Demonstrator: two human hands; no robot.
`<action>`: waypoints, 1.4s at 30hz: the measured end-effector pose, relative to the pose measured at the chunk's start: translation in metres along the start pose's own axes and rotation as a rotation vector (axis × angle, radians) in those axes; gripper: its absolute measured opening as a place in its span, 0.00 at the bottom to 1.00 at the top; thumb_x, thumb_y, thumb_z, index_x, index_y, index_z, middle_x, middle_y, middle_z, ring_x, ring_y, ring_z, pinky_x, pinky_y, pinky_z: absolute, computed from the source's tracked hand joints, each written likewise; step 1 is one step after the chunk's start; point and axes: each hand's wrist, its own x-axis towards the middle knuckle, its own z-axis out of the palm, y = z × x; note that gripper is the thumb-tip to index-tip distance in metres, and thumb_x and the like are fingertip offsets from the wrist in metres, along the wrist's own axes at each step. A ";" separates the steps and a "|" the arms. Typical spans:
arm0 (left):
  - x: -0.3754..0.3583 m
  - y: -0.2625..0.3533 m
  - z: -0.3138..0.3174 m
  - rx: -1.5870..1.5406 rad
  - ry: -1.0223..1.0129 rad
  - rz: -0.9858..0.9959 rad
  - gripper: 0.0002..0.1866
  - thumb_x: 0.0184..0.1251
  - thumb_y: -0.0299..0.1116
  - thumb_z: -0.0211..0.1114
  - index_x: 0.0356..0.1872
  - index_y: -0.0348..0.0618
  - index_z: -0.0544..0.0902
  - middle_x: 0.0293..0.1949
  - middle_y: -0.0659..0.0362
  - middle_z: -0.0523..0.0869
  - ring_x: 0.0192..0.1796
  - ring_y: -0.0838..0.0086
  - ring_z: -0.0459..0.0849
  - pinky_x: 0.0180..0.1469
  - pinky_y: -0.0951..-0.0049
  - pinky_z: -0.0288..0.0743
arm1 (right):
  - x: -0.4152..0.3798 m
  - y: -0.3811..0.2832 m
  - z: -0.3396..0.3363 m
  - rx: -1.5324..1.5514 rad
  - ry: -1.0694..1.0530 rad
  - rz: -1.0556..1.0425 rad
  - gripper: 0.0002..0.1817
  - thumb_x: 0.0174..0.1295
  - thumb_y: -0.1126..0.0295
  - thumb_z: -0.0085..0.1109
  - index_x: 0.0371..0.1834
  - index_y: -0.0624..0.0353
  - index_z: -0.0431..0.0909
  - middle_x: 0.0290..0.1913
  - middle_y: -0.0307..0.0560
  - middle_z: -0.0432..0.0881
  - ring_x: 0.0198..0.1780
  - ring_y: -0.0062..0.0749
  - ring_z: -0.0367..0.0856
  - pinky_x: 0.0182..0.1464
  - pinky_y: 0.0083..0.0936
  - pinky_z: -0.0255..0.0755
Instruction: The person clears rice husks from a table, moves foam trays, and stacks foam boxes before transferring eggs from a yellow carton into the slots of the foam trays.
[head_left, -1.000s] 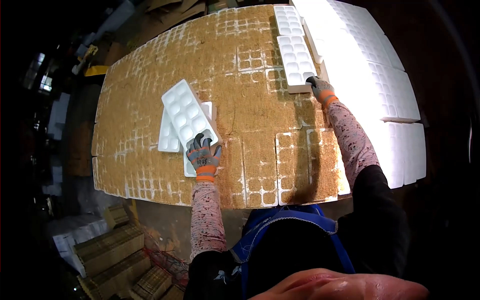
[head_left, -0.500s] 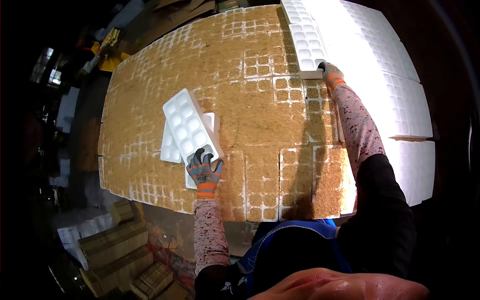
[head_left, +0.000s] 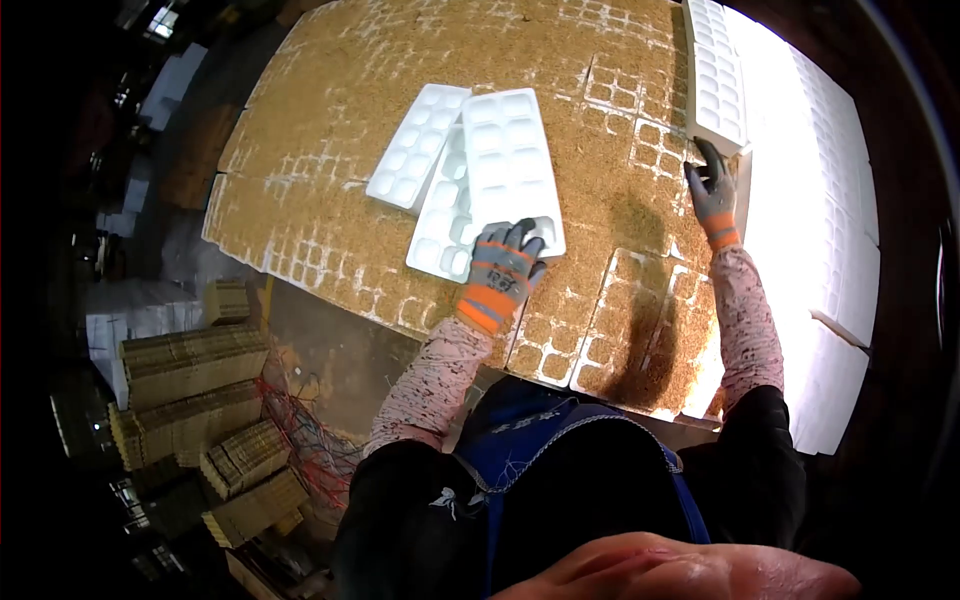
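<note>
In the head view, my left hand, in a grey and orange glove, grips the near end of a white foam cell tray. This tray lies across a second white tray, and a third white tray lies at an angle beside them. My right hand, gloved alike, is at the near end of a white tray row; its fingers are apart, and a fingertip is at or close to the end tray's edge.
Trays filled with brown, crumbly material cover most of the surface. White trays line the right side, partly washed out by bright light. Bundled yellowish stacks and red cords are on the floor at lower left.
The view has shifted. My left hand has moved the top tray rightward and turned it, and a third white tray now shows separately. My right hand's fingers have spread at the row's near end.
</note>
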 end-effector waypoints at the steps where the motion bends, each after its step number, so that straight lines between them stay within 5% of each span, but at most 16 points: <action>1: -0.003 0.014 -0.007 -0.080 0.037 0.092 0.24 0.55 0.51 0.67 0.50 0.50 0.80 0.55 0.56 0.78 0.49 0.61 0.77 0.53 0.61 0.69 | -0.030 -0.021 0.016 0.010 -0.012 -0.108 0.26 0.60 0.67 0.62 0.62 0.53 0.71 0.61 0.49 0.74 0.47 0.36 0.81 0.46 0.30 0.75; 3: -0.010 0.024 -0.030 -0.228 0.080 0.234 0.29 0.52 0.54 0.68 0.54 0.51 0.79 0.56 0.58 0.78 0.51 0.63 0.78 0.54 0.61 0.69 | -0.084 -0.078 0.034 -0.086 -0.066 -0.328 0.30 0.52 0.60 0.68 0.60 0.52 0.72 0.61 0.53 0.72 0.57 0.46 0.75 0.57 0.38 0.69; 6: -0.034 -0.024 -0.024 -0.270 0.216 -0.055 0.32 0.55 0.50 0.65 0.62 0.51 0.72 0.60 0.52 0.74 0.58 0.59 0.73 0.62 0.58 0.63 | -0.155 -0.121 0.057 -0.443 -0.513 -0.281 0.44 0.46 0.45 0.68 0.69 0.40 0.62 0.71 0.50 0.59 0.71 0.50 0.55 0.70 0.51 0.50; 8: -0.043 -0.084 -0.012 -0.096 -0.001 -0.169 0.36 0.52 0.45 0.66 0.66 0.55 0.68 0.63 0.51 0.71 0.64 0.55 0.68 0.67 0.53 0.57 | -0.184 -0.116 0.075 -0.729 -0.667 -0.254 0.42 0.51 0.51 0.65 0.71 0.34 0.58 0.72 0.47 0.59 0.73 0.48 0.53 0.71 0.54 0.45; 10: -0.064 -0.118 -0.006 0.143 -0.452 -0.278 0.41 0.49 0.43 0.67 0.69 0.62 0.63 0.67 0.51 0.67 0.70 0.53 0.61 0.70 0.49 0.50 | -0.195 -0.077 0.086 -0.813 -0.531 -0.410 0.34 0.56 0.60 0.60 0.69 0.32 0.62 0.72 0.44 0.60 0.72 0.46 0.55 0.71 0.54 0.45; 12: -0.077 -0.141 0.023 0.194 -0.414 -0.223 0.44 0.48 0.44 0.68 0.71 0.69 0.58 0.69 0.52 0.64 0.72 0.55 0.56 0.70 0.46 0.48 | -0.188 -0.072 0.074 -0.690 -0.418 -0.335 0.17 0.57 0.65 0.56 0.51 0.39 0.78 0.69 0.40 0.64 0.67 0.40 0.63 0.65 0.47 0.55; 13: -0.082 -0.169 0.058 0.351 -0.214 -0.070 0.43 0.44 0.47 0.70 0.68 0.69 0.64 0.64 0.54 0.71 0.66 0.55 0.65 0.67 0.48 0.53 | -0.182 -0.072 0.065 -0.635 -0.400 -0.269 0.15 0.57 0.65 0.56 0.49 0.40 0.78 0.69 0.39 0.65 0.64 0.38 0.66 0.62 0.45 0.58; 16: -0.046 -0.122 0.001 0.193 -0.281 -0.070 0.44 0.42 0.48 0.70 0.67 0.68 0.66 0.59 0.55 0.75 0.63 0.57 0.68 0.66 0.48 0.53 | -0.167 -0.070 0.028 -0.694 -0.311 -0.209 0.14 0.57 0.66 0.57 0.47 0.40 0.79 0.67 0.37 0.67 0.56 0.37 0.73 0.51 0.41 0.68; 18: -0.016 -0.083 -0.011 0.067 -0.132 0.080 0.43 0.42 0.51 0.69 0.67 0.67 0.67 0.55 0.53 0.76 0.59 0.57 0.71 0.66 0.47 0.53 | -0.154 -0.051 0.008 -0.712 -0.120 -0.169 0.14 0.56 0.68 0.58 0.46 0.41 0.80 0.66 0.38 0.68 0.56 0.38 0.74 0.50 0.40 0.70; 22: 0.013 0.032 -0.023 -0.012 -0.295 0.272 0.45 0.47 0.59 0.66 0.70 0.66 0.62 0.51 0.48 0.78 0.58 0.51 0.71 0.66 0.49 0.53 | -0.126 -0.006 -0.032 -0.847 -0.232 0.082 0.15 0.57 0.70 0.58 0.48 0.43 0.81 0.67 0.38 0.67 0.58 0.39 0.73 0.53 0.36 0.72; 28: -0.034 0.139 -0.004 0.020 -0.449 0.587 0.45 0.48 0.61 0.64 0.70 0.62 0.64 0.48 0.51 0.77 0.54 0.58 0.72 0.60 0.55 0.58 | -0.119 0.016 -0.047 -0.999 -0.258 0.067 0.22 0.60 0.65 0.56 0.60 0.41 0.73 0.68 0.38 0.66 0.63 0.39 0.69 0.62 0.38 0.65; 32: -0.050 0.182 0.028 -0.017 -0.592 0.691 0.44 0.52 0.56 0.64 0.72 0.63 0.60 0.53 0.48 0.76 0.59 0.56 0.70 0.61 0.55 0.59 | -0.155 -0.022 -0.065 -0.577 0.179 0.104 0.20 0.61 0.61 0.55 0.58 0.45 0.74 0.62 0.46 0.72 0.61 0.45 0.71 0.61 0.40 0.65; 35: -0.038 0.189 0.013 -0.214 -0.446 0.939 0.40 0.54 0.64 0.58 0.67 0.56 0.67 0.55 0.50 0.76 0.61 0.57 0.70 0.64 0.60 0.60 | -0.209 -0.053 -0.052 -0.627 -0.059 0.274 0.29 0.56 0.49 0.58 0.63 0.42 0.70 0.66 0.50 0.66 0.66 0.51 0.64 0.63 0.48 0.61; 38: 0.025 0.128 -0.004 -0.372 -0.350 0.540 0.35 0.54 0.64 0.59 0.57 0.49 0.77 0.56 0.45 0.76 0.63 0.52 0.70 0.65 0.55 0.58 | -0.266 -0.087 -0.031 -0.650 -0.184 0.526 0.39 0.52 0.39 0.58 0.68 0.36 0.63 0.72 0.54 0.56 0.72 0.58 0.53 0.66 0.59 0.52; 40: 0.063 0.033 0.017 0.065 -0.160 0.102 0.38 0.53 0.57 0.62 0.67 0.57 0.66 0.64 0.40 0.68 0.66 0.46 0.66 0.70 0.49 0.49 | -0.297 -0.107 -0.018 -0.807 -0.341 0.579 0.50 0.44 0.33 0.62 0.73 0.33 0.55 0.75 0.59 0.47 0.73 0.63 0.47 0.68 0.60 0.48; 42: 0.084 -0.057 -0.013 0.524 -0.352 -0.289 0.44 0.55 0.47 0.63 0.74 0.62 0.52 0.75 0.49 0.51 0.75 0.48 0.49 0.73 0.47 0.41 | -0.317 -0.122 0.000 -0.843 -0.466 0.646 0.57 0.39 0.30 0.62 0.75 0.31 0.48 0.77 0.58 0.40 0.75 0.65 0.40 0.67 0.69 0.41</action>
